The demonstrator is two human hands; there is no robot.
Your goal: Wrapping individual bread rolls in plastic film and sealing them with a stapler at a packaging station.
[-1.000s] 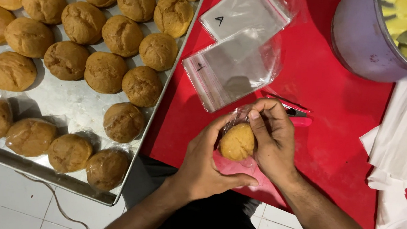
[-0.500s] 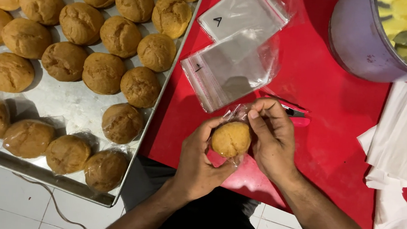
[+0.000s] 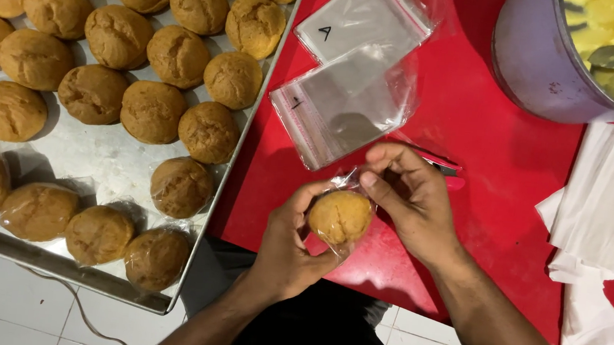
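Note:
My left hand (image 3: 287, 248) cups a round golden-brown bun (image 3: 339, 216) that sits inside a small clear plastic bag. My right hand (image 3: 410, 196) pinches the open top edge of that bag just above the bun. Both hands are over the near edge of the red table (image 3: 485, 166). A stack of empty clear bags (image 3: 348, 87) with red sealing strips lies just beyond my hands. A red pen (image 3: 446, 170) pokes out from behind my right hand.
A metal tray (image 3: 93, 161) on the left holds several bare buns, with several bagged ones along its near side. A purple tub (image 3: 546, 67) of yellow filling with a spoon stands at the far right. White paper napkins (image 3: 599, 220) lie on the right.
The bagged bun has been lifted and turned slightly in my hands. My right fingers have shifted along the bag's top edge.

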